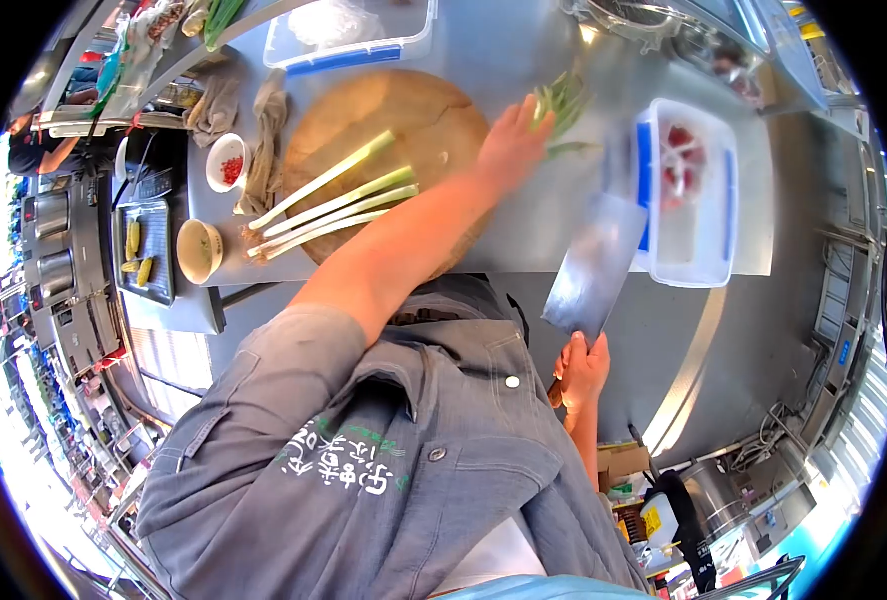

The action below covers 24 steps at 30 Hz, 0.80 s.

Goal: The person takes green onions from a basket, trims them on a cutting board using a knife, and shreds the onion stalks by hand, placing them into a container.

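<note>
My left hand reaches across the round wooden board and is closed around a bunch of green leafy tops just beyond the board's right edge. In my right hand, near the front edge of the steel table, is the handle of a wide cleaver, its blade pointing away from me. Several white scallion stalks with roots lie on the left part of the board, their root ends past its edge and their cut green ends under and beside my left forearm.
A clear container with blue clips holds red pieces at the right. Another container stands behind the board. At left are a cloth, a white bowl, a tan bowl and a tray. A person stands far left.
</note>
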Each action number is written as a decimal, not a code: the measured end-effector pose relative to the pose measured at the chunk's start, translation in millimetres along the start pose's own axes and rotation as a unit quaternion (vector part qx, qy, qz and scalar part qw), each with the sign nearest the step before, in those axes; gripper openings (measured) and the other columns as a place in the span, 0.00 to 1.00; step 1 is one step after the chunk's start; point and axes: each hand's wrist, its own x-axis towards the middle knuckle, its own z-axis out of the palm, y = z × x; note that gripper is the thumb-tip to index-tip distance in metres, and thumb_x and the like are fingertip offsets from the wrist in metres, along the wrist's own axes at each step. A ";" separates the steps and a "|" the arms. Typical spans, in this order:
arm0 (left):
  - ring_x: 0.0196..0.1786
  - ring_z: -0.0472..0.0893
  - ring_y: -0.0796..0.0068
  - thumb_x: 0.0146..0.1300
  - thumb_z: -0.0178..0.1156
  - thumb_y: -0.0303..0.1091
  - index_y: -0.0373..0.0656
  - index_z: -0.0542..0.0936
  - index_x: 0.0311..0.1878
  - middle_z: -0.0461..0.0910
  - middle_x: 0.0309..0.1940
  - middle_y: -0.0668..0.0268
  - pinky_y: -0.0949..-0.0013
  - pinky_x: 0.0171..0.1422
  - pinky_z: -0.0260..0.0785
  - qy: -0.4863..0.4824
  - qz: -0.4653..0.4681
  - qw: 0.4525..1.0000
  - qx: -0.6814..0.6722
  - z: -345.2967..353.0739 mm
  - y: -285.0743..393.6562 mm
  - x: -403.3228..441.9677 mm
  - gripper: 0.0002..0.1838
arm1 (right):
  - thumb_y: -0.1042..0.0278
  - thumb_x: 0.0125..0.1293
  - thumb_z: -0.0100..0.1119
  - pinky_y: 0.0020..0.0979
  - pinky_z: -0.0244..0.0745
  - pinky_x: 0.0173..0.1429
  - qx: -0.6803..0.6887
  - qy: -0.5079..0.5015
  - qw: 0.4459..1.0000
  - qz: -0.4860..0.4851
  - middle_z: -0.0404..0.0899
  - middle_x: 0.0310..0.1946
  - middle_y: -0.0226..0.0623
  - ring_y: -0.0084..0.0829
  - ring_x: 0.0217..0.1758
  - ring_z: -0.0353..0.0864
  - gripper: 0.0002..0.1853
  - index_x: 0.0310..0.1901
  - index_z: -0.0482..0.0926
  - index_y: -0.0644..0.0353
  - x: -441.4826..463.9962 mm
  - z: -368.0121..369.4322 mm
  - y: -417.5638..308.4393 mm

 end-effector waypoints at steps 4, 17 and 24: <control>0.67 0.79 0.48 0.72 0.66 0.40 0.43 0.83 0.63 0.80 0.66 0.50 0.51 0.71 0.73 0.063 -0.021 0.996 -0.051 -49.1 -35.0 -32.8 0.19 | 0.69 0.82 0.53 0.26 0.62 0.21 -0.001 -0.033 0.999 0.006 0.65 0.20 0.24 0.16 0.17 0.62 0.07 0.43 0.69 0.60 24.5 -10.4 0.1; 0.84 0.58 0.44 0.52 0.81 0.56 0.48 0.56 0.86 0.58 0.84 0.49 0.49 0.87 0.53 -0.180 -0.168 0.957 0.154 -187.6 -150.1 -203.5 0.63 | 0.71 0.72 0.55 0.40 0.78 0.46 -0.397 -0.218 0.842 -0.292 0.85 0.40 0.46 0.41 0.39 0.84 0.31 0.77 0.71 0.61 104.5 123.4 -108.0; 0.69 0.76 0.48 0.57 0.75 0.38 0.38 0.70 0.71 0.78 0.64 0.53 0.52 0.72 0.71 -0.295 -0.122 0.942 0.109 -181.1 -152.4 -198.6 0.39 | 0.73 0.72 0.53 0.29 0.72 0.39 -0.298 -0.266 0.873 -0.278 0.77 0.31 0.29 0.22 0.31 0.72 0.31 0.77 0.71 0.62 88.7 133.7 -67.4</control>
